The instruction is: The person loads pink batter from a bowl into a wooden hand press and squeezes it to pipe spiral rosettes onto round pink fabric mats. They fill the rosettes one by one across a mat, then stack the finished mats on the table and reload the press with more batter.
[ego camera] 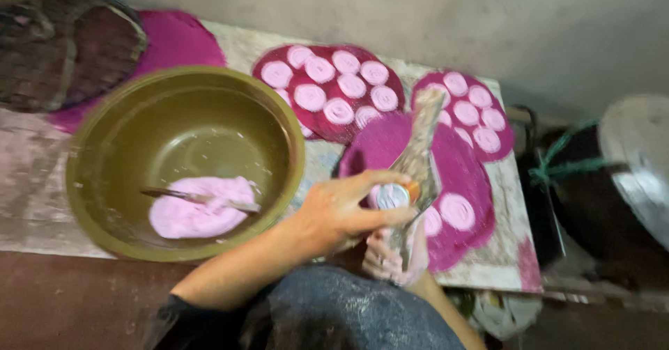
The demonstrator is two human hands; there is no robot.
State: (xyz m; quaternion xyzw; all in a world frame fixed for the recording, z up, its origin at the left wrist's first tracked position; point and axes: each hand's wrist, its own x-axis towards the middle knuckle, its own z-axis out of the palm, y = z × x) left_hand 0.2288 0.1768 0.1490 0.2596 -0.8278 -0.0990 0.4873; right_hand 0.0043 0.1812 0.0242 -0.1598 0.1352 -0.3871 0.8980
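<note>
left hand (pixel 348 214): reaches over from 7 o'clock, its grip curled around the neck and cap end of a clear plastic bag (pixel 417 158) (blurred, so the exact finger hold cannot be told).
right hand (pixel 390 256): sits beneath the left at 5 o'clock, dusted pale, its grip pinching the lower part of the bag; a ring shows on one finger.
bag position: stands tilted up toward 1 o'clock, over the nearest magenta mat (pixel 446 176), between the hands and the far mats.
green basin (pixel 185 162): at 9 o'clock of the hands, just beside them on the bench (pixel 31 183); a lump of pale pink dough (pixel 198 214) lies in its bottom with a flat tool (pixel 198 198) across it.
far mats (pixel 327 92): at 12 o'clock, magenta rounds carrying rows of pale pink spirals (pixel 338 110).
woven tray (pixel 66 47): at 10 o'clock, well apart.
risk, squeeze: uneven pressure from the two hands could likely burst out too much paste and spoil a spiral.
risk, aim: the bag's tilt over filled mats may drip on finished pieces.
risk, elbow: the left forearm passes near the basin rim; a nudge could tip it.
risk, edge: the nearest mat lies near the bench's front edge at 5 o'clock and could slide off if dragged.
</note>
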